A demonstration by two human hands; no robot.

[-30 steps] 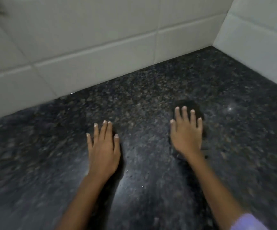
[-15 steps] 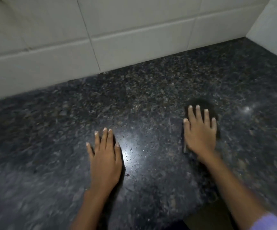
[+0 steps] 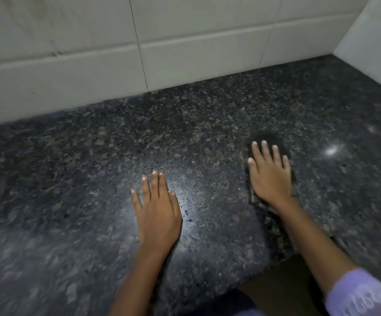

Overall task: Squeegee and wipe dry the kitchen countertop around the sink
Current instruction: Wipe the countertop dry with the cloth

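Right hand (image 3: 270,176), fingers flat, presses a dark cloth (image 3: 267,139) that has slid toward 1 o'clock across the granite worktop (image 3: 70,179); wiping continues. Left hand (image 3: 158,208) stays flat, open.

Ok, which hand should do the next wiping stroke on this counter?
Probably the right hand: its flat fingers already press the dark cloth onto the granite countertop. The left hand rests bare on the stone.

Dark cloth (image 3: 265,139) on granite countertop (image 3: 93,179)
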